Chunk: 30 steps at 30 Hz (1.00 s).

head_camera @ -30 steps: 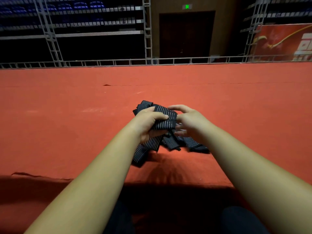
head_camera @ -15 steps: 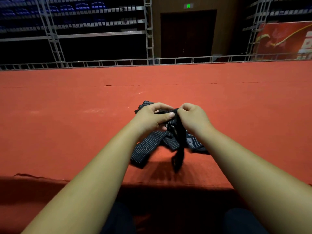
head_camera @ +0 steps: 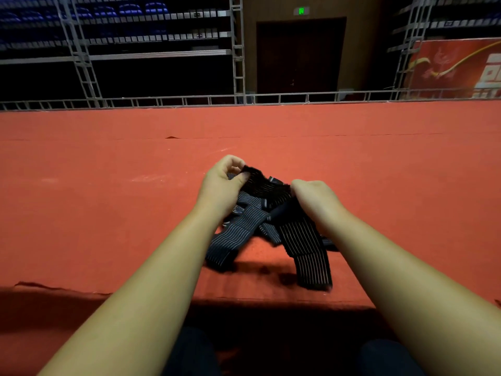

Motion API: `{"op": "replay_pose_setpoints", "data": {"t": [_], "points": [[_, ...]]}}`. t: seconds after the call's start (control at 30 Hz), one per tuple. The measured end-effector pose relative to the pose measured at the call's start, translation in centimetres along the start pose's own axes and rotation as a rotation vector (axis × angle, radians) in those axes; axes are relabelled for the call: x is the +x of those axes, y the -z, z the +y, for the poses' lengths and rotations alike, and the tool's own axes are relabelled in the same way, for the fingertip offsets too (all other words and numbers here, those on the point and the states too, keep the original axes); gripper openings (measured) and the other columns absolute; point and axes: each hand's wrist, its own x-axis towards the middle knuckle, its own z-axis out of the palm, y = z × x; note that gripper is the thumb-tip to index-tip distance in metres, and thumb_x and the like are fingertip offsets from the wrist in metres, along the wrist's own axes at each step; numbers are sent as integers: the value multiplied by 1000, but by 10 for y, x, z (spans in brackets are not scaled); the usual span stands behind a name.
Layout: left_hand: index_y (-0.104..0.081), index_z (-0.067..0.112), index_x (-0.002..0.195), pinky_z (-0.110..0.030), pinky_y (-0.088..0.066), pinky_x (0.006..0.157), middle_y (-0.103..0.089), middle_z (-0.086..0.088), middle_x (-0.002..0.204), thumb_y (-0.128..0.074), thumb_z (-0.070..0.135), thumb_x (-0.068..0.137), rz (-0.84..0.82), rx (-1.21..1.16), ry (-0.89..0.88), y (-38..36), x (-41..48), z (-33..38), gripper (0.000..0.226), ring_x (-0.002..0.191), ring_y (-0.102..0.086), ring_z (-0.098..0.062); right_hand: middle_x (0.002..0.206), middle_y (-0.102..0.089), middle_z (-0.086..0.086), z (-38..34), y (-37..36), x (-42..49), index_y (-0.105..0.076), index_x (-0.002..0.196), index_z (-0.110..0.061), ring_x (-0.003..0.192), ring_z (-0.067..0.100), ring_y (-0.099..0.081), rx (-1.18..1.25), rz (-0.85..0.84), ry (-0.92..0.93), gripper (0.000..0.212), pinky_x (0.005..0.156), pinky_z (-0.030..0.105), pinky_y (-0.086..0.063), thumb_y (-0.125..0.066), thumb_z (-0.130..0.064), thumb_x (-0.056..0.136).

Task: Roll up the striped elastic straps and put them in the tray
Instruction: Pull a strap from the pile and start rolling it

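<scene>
A tangle of dark striped elastic straps [head_camera: 244,229] lies on the red carpeted platform [head_camera: 108,199] near its front edge. My left hand [head_camera: 219,185] pinches one end of a strap [head_camera: 260,183] between thumb and fingers, lifted a little above the heap. My right hand [head_camera: 314,202] grips the same strap further along, and its loose end [head_camera: 309,253] hangs down toward the platform edge. No tray is in view.
The platform's front edge [head_camera: 271,302] drops into shadow above my knees [head_camera: 189,351]. A carpet seam [head_camera: 170,137] runs across further back. Beyond a low metal rail [head_camera: 244,100] are scaffolding, blue seats, a dark door and a red banner [head_camera: 461,66].
My hands have drawn apart, stretching one strap between them. The left hand rose and moved back; the strap's free end now hangs lower right.
</scene>
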Motion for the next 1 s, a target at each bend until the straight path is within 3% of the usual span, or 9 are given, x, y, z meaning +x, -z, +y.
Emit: {"op": "replay_pose_setpoints", "data": {"t": [0.07, 0.17, 0.3, 0.47, 0.53, 0.6, 0.7, 0.87, 1.0], "points": [[-67, 25, 91, -26, -51, 68, -66, 11, 82, -72, -1, 97, -73, -32, 16, -2, -1, 1, 28, 66, -62, -3, 72, -60, 3, 5, -4, 2, -62, 78, -16, 57, 25, -57, 164, -116, -56, 46, 60, 32, -43, -64, -61, 76], [-68, 22, 93, -37, -52, 80, -71, -1, 92, -69, -7, 96, -175, -64, -13, -6, -2, 4, 29, 82, -65, -18, 81, -65, 4, 6, -9, 8, -60, 84, -16, 54, 26, -69, 365, -224, -108, 68, 54, 34, -57, -58, -83, 89], [-70, 16, 95, -25, -54, 76, -75, -7, 103, -57, -18, 90, -192, -170, 11, -17, -2, 7, 37, 89, -66, -18, 129, -70, 5, 12, -17, 19, -68, 127, -21, 91, 20, -72, 162, -287, 64, 59, 70, 33, -58, -57, -72, 99], [-78, 12, 100, -17, -52, 63, -77, -5, 96, -60, -13, 93, -210, -210, 108, -19, 4, -5, 32, 69, -66, -8, 92, -74, 8, 30, -21, 28, -70, 93, -18, 81, 20, -65, 384, -256, 138, 23, 72, 34, -47, -82, -38, 92], [-78, 11, 102, -19, -56, 70, -79, 2, 90, -61, -13, 95, -240, -206, 122, -20, 6, -13, 30, 77, -71, -9, 96, -75, 17, 35, -21, 28, -73, 106, -7, 82, 27, -70, 516, -284, 75, 23, 75, 37, -53, -81, -24, 92], [-75, 5, 107, -13, -51, 60, -75, 9, 75, -56, -16, 95, -249, -206, 158, -20, 7, -23, 31, 65, -67, -2, 109, -77, 22, 41, -21, 28, -72, 119, 1, 89, 32, -75, 617, -383, -38, 28, 82, 41, -60, -76, -16, 97], [-77, 8, 102, -12, -39, 50, -69, 9, 66, -57, -18, 91, -253, -205, 231, -21, 7, -41, 35, 52, -54, -4, 124, -77, 21, 49, -21, 29, -75, 127, -3, 108, 33, -74, 602, -518, -176, 39, 102, 48, -57, -78, -26, 97], [-82, 21, 99, -28, -63, 81, -78, -2, 92, -74, -4, 92, -303, -140, 322, -28, 16, -76, 27, 85, -74, -15, 126, -77, 19, 69, -32, 50, -75, 126, -10, 113, 32, -75, 609, -531, -144, 27, 109, 48, -55, -70, -22, 103], [-72, 18, 116, -39, -56, 97, -75, -4, 120, -87, 24, 90, -245, 441, 370, -32, 35, -120, 30, 110, -71, -24, 124, -78, 18, 85, -44, 71, -75, 123, -11, 116, 33, -75, 602, -384, -120, 20, 108, 51, -57, -64, -13, 106]]}}
